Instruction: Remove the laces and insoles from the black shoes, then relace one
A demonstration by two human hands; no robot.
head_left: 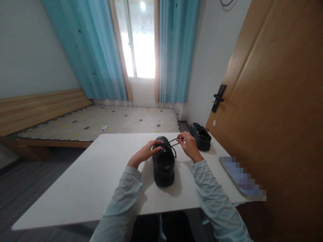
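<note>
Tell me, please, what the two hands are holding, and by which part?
Both hold the black lace of the shoe: the right hand pinches one end pulled taut, the left hand grips it at the shoe's eyelets.

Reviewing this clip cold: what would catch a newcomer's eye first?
The black shoe in the middle of the white table, with the left hand and right hand pulling its lace taut above it. Next, a second black shoe at the table's far right corner, and the bright window between blue curtains.

A flat object at the table's right edge is blurred out; the forearms run off the bottom edge.
</note>
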